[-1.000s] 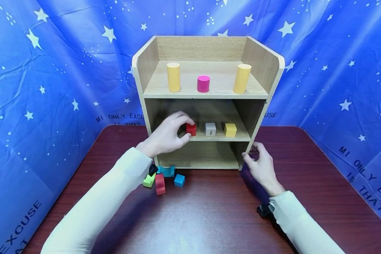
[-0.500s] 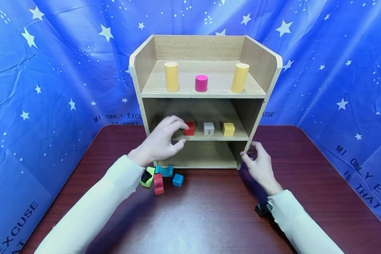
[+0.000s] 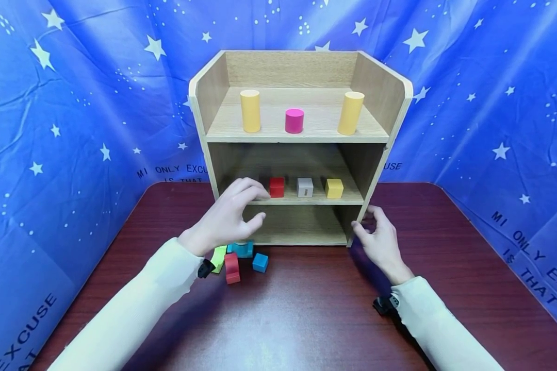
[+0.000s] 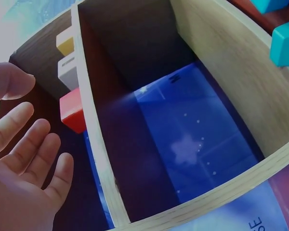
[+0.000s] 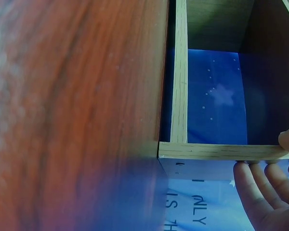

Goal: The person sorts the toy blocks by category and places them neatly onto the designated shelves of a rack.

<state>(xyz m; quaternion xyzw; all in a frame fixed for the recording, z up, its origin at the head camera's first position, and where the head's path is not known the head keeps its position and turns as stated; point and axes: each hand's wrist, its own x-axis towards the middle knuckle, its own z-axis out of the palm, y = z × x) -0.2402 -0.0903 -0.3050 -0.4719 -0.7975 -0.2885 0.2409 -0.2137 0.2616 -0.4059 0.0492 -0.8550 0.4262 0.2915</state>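
A wooden shelf unit (image 3: 278,139) stands on the table. On its middle board sit a red cube (image 3: 276,187), a grey cube (image 3: 305,187) and a yellow cube (image 3: 334,188) in a row. My left hand (image 3: 225,219) hovers in front of the board's left part, just left of the red cube. Its fingers are spread and hold nothing, as the left wrist view shows. My right hand (image 3: 383,247) grips the front edge of the unit's right side panel (image 5: 221,150) low down, with the thumb inside and the fingers outside.
Two tall yellow cylinders (image 3: 250,111) (image 3: 351,113) flank a short magenta cylinder (image 3: 294,121) on the top board. At the unit's lower left lie a red block (image 3: 232,268), a blue cube (image 3: 260,263), a teal notched block (image 3: 241,250) and a lime-green block (image 3: 219,256). Blue starry cloth surrounds the table.
My left hand has let go of the red cube and drawn back to the left and down. The cube stays on the middle board. My right hand keeps its hold on the side panel.
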